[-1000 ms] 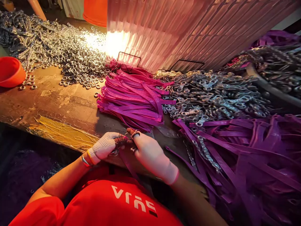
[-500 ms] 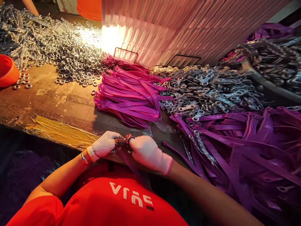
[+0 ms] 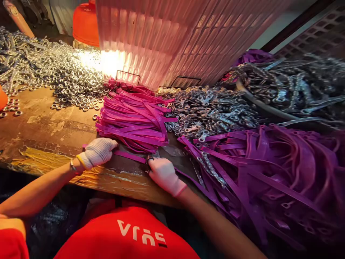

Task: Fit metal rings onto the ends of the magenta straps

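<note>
A purple strap [image 3: 129,157] is stretched between my two gloved hands, low over the front of the table. My left hand [image 3: 99,152], in a white dotted glove, is closed on it, and a short piece shows beyond the wrist side. Closed at the strap's other end is my right hand [image 3: 163,173]; dark wrapping covers its fingertips, and the exact grip there is hidden. Just behind the hands lies a stack of magenta-purple straps [image 3: 132,118]. A loose heap of purple straps [image 3: 258,162] spreads to the right of my right hand.
Metal rings [image 3: 75,86] lie heaped at the back left. Linked metal pieces [image 3: 215,109] are piled right of the stack, with more metal parts [image 3: 291,86] beyond. A ribbed translucent panel [image 3: 167,43] stands behind, beside an orange-red lamp shade [image 3: 85,25]. Yellow tape [image 3: 54,162] covers the table's front edge.
My hands were together near my body. They have moved forward and apart, my left hand to the left, drawing the purple strap out between them. The view has shifted right.
</note>
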Tool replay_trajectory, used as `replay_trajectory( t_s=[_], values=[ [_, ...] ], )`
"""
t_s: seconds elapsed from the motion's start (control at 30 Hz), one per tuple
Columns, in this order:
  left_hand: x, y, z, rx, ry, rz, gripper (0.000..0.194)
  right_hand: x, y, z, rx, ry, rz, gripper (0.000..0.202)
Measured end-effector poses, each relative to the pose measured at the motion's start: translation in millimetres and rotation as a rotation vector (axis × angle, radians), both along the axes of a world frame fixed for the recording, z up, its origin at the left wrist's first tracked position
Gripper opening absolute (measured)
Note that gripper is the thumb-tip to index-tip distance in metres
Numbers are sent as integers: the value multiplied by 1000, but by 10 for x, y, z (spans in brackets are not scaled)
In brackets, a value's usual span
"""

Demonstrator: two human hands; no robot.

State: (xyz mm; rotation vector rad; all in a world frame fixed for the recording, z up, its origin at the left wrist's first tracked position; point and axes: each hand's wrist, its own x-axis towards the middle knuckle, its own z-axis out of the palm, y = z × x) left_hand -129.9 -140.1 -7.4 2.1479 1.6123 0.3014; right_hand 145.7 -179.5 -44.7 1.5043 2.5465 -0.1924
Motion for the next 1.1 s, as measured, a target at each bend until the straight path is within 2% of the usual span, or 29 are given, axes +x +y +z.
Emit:
replay_trajectory(
  t_s=[0.1, 0.17, 0.3, 0.4, 0.47, 0.53, 0.57, 0.6, 0.7, 0.8, 0.87, 0.97, 1.03, 1.1],
  values=[
    [135, 259, -220, 43, -83, 17, 15, -89, 284, -62, 38, -6, -42, 19],
    [172, 489, -282, 75, -109, 74, 15, -124, 504, -78, 56, -13, -74, 21],
    [196, 918, -242, 59, -83, 132, 12, -217, 837, -65, 74, -15, -101, 25],
    [199, 1008, -152, 22, -211, 206, 11, -259, 833, 4, 76, -15, -84, 25],
    [184, 895, -113, -43, -348, 255, 11, -179, 727, 89, 59, -22, -47, 25],
    [170, 665, -119, -140, -510, 300, 10, 40, 638, 198, 62, -9, 1, 27],
    [170, 524, -137, -212, -623, 334, 10, 199, 629, 256, 89, 6, 25, 24],
    [179, 379, -161, -344, -833, 414, 11, 382, 653, 311, 154, 34, 11, 19],
    [271, -7, -223, -793, -1431, 685, 12, 937, 898, 406, 397, -69, -132, 16],
    [422, -251, -235, -1044, -1704, 801, 14, 1276, 1194, 347, 402, -86, -109, 23],
    [511, -354, -227, -1083, -1779, 821, 17, 1364, 1305, 269, 389, -64, -86, 27],
    [584, -476, -233, -995, -1751, 841, 21, 1415, 1350, 209, 385, -16, -77, 26],
    [594, -546, -261, -932, -1707, 828, 24, 1417, 1333, 239, 401, 29, -98, 21],
    [585, -604, -300, -887, -1689, 792, 28, 1352, 1261, 311, 430, 173, -178, 17]
  ],
)
